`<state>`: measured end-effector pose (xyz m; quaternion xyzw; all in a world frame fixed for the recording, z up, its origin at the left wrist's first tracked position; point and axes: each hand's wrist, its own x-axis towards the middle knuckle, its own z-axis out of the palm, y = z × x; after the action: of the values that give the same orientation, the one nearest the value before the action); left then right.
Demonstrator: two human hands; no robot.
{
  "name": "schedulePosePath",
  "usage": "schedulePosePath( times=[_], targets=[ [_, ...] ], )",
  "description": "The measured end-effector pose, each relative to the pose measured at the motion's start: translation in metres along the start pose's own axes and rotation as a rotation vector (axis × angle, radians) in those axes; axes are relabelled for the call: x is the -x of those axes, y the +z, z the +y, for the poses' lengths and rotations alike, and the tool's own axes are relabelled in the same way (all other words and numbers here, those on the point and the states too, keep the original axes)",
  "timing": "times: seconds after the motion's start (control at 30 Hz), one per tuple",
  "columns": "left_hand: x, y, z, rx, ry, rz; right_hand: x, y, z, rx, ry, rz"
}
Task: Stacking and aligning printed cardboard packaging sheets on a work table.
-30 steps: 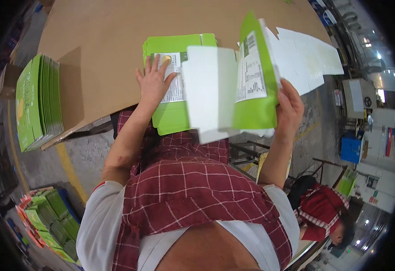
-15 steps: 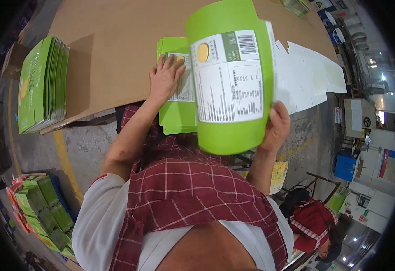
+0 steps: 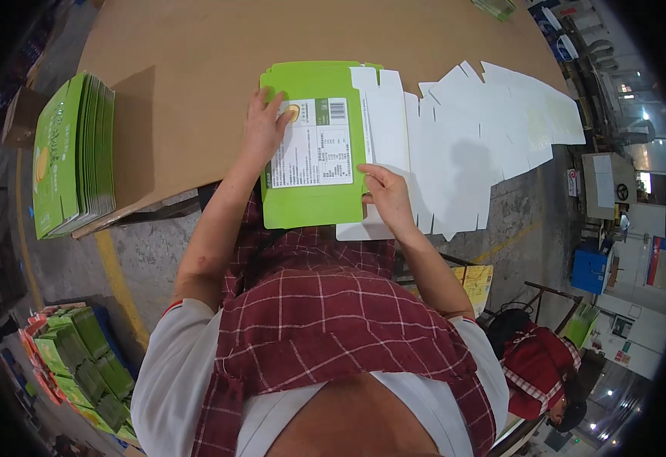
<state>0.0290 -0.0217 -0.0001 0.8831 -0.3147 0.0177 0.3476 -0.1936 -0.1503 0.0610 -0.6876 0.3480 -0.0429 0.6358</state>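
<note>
A flat green carton with a white printed label panel lies in front of me near the table's edge, on top of other flat green cartons whose edges peek out at the far side. My left hand rests on its left part, fingers spread over the edge of the label. At the carton's right edge, my right hand pinches the border between thumb and fingers. White-sided carton blanks with slots and flaps spread out overlapping to the right, one of them reaching beside the green carton and under my right hand.
On the table's left stands a thick stack of green cartons. More green packaging sits at the far right edge. Piled green and red cartons are on the floor at left. A person in red is at lower right.
The green carton that my right hand held up and curved now lies flat under my left hand. My right hand has come left and away from me, and more white blanks show.
</note>
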Motion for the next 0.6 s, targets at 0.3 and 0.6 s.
schedulePosePath(
  times=[0.3, 0.6],
  targets=[
    [0.014, 0.001, 0.034, -0.347, -0.001, -0.115, -0.032, -0.075, -0.014, 0.618, -0.461, 0.527],
    [0.017, 0.001, 0.04, -0.438, 0.061, -0.129, -0.108, -0.039, -0.04, 0.029, -0.328, -0.148]
  ],
)
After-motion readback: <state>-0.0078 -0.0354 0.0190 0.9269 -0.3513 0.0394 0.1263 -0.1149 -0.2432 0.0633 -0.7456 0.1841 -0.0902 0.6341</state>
